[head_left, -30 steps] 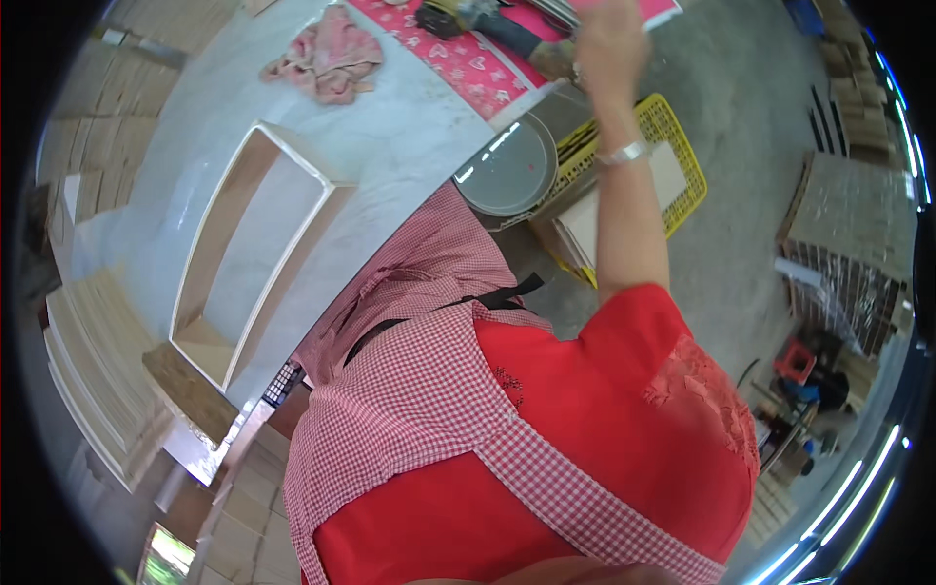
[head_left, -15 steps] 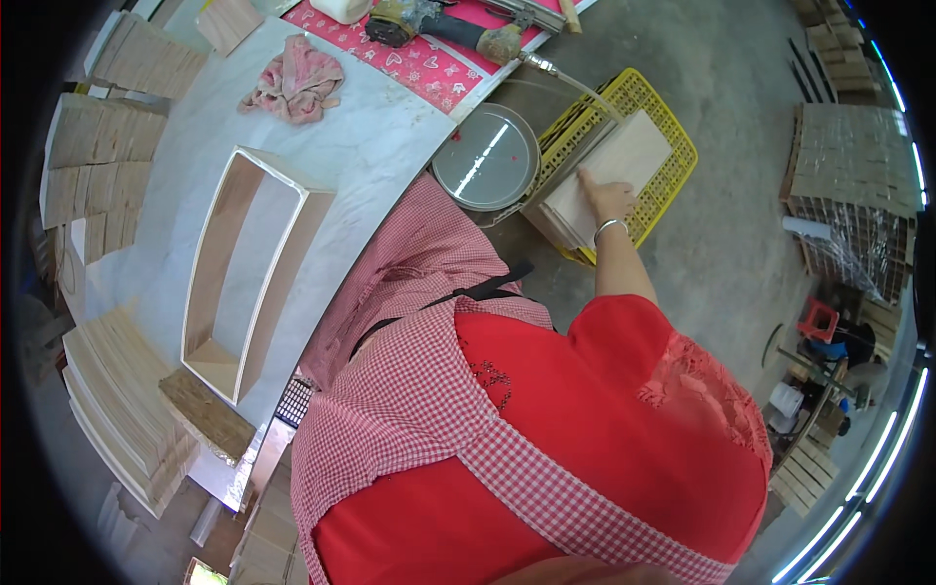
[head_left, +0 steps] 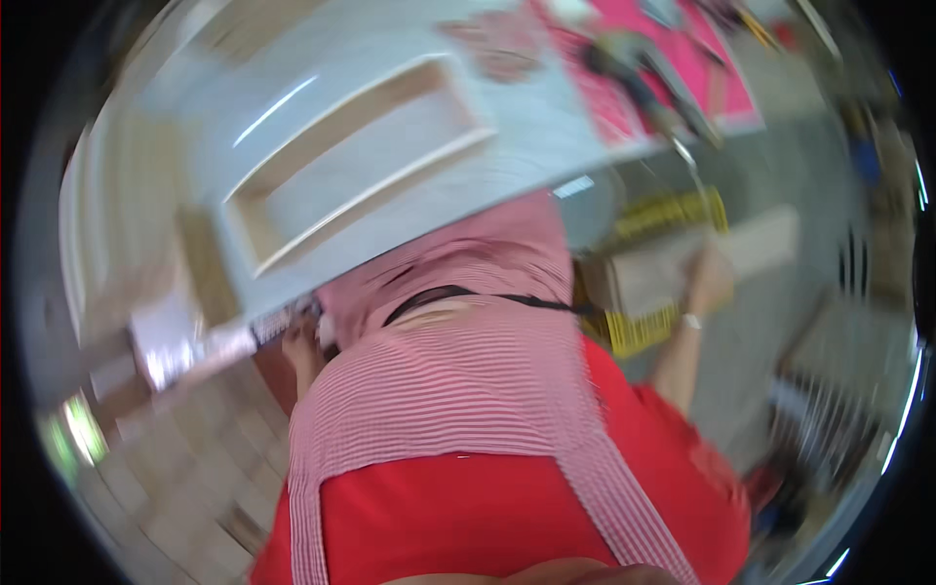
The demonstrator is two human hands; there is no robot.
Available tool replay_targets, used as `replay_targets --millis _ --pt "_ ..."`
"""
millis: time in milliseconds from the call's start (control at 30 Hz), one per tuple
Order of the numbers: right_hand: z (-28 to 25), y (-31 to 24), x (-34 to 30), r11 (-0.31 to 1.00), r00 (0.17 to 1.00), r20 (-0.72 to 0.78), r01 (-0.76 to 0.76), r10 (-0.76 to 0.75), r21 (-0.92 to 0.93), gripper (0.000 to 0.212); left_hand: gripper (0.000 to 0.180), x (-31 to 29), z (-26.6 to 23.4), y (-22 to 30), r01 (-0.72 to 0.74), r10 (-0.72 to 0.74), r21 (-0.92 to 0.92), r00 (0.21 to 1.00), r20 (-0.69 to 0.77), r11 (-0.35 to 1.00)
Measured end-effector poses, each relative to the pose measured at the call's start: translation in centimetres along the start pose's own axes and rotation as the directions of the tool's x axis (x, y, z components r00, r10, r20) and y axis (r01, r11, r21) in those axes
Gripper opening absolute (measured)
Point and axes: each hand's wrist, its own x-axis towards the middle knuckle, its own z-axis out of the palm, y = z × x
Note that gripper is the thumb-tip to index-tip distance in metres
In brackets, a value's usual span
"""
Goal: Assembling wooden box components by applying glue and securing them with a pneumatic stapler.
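The pale table (head_left: 541,136) carries a wooden frame (head_left: 375,198), pink sheet (head_left: 604,105) and, seemingly, a cloth (head_left: 499,47).

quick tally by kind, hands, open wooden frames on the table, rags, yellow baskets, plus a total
Left hand and right hand: 2
Open wooden frame: 1
Pink rag: 1
Yellow basket: 1
Total: 5

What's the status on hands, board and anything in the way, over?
Right hand on pale board at yellow crate, grip blurred. Left hand by table edge, hold unclear. Hose hangs near crate.
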Motion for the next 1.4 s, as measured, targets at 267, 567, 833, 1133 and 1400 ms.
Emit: replay_targets --millis 267,567,833,1133,1400 --pt "-5.5 -20.8 3.1 0.339 0.350 0.078 0.790 -0.933 0.510 0.095 0.024 -3.0 5.3 19.0 -0.159 0.278 0.373 0.916 -0.290 0.914" --pt "-0.5 -38.5 -11.2 -0.355 -0.526 0.261 0.792 -0.809 0.496 0.116 0.032 0.0 6.8 25.0 -0.351 0.457 0.462 0.879 -0.138 0.815" --pt "1.4 -40.6 -12.4 -0.468 -0.654 0.277 0.721 -0.704 0.512 0.114 0.032 0.9 8.2 26.8 -0.331 0.442 0.573 0.895 -0.061 0.750" --pt "3.1 -40.3 -12.0 -0.459 -0.619 0.329 0.767 -0.713 0.447 0.108 0.023 1.8 7.7 27.3 -0.429 0.521 0.558 0.853 -0.008 0.711" --pt "4.4 -39.5 -12.1 -0.520 -0.660 0.269 0.733 -0.702 0.438 0.107 0.019 1.5 7.3 28.1 -0.411 0.520 0.672 0.853 0.045 0.616"
